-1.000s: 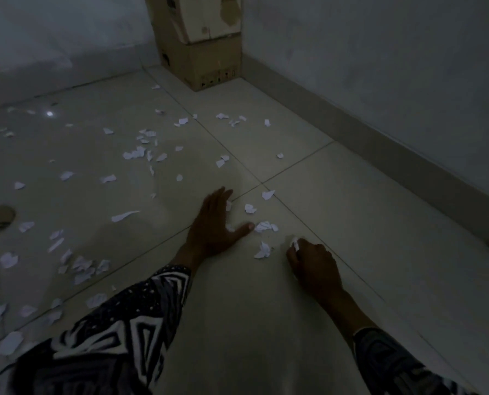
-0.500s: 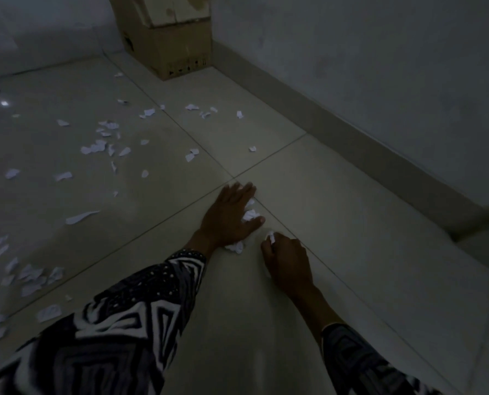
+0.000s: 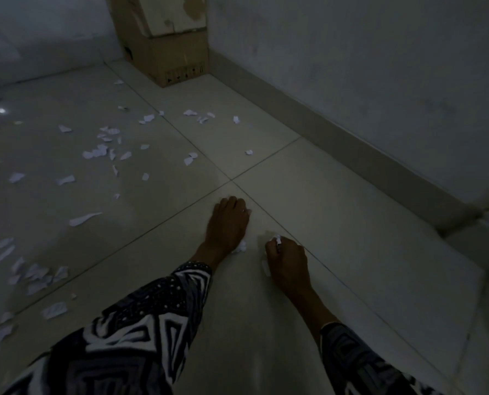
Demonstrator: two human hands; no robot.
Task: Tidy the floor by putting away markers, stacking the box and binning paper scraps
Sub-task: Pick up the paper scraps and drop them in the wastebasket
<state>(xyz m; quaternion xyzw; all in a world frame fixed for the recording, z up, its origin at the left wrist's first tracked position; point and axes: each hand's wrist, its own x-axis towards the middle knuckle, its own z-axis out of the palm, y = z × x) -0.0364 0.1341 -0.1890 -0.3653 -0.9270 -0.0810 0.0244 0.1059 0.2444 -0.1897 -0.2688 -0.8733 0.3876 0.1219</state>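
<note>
Floor (image 3: 337, 223): R hand (image 3: 287, 259) pinches scrap (image 3: 277, 239).

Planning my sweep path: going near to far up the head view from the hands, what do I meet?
Right hand pinching a scrap → left hand → pair of scraps → scraps in a row → cardboard box in the corner.

Two cardboard boxes (image 3: 163, 44) stand stacked in the far corner against the wall (image 3: 380, 67). Paper scraps (image 3: 100, 151) lie scattered over the floor (image 3: 337, 223) to the left. Nearer, the left hand (image 3: 227, 223) rests just beside the right hand (image 3: 287, 260), both on scraps.
</note>
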